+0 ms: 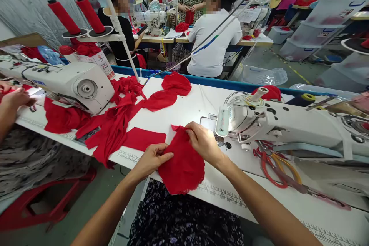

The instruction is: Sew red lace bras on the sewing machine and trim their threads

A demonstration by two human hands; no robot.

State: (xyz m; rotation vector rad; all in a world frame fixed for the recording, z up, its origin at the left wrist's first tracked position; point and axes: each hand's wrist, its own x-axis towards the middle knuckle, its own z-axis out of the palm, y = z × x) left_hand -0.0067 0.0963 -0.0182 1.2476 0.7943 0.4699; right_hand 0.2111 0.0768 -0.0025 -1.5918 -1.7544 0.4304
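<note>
I hold a rounded piece of red fabric [184,165] over the near edge of the white sewing table [190,107]. My left hand [151,159] pinches its left edge with closed fingers. My right hand [203,142] grips its upper edge, close to the needle area of the white sewing machine [285,123] on my right. A flat red rectangle of cloth [144,138] lies just left of my hands. Red-handled scissors [273,165] rest on the table under the machine arm.
A heap of red fabric pieces [115,123] spreads across the table's left half. A second sewing machine [66,80] stands at the left, with another person's hand [14,98] by it. Red thread cones [89,13] stand on a rack. Other workers sit at tables behind.
</note>
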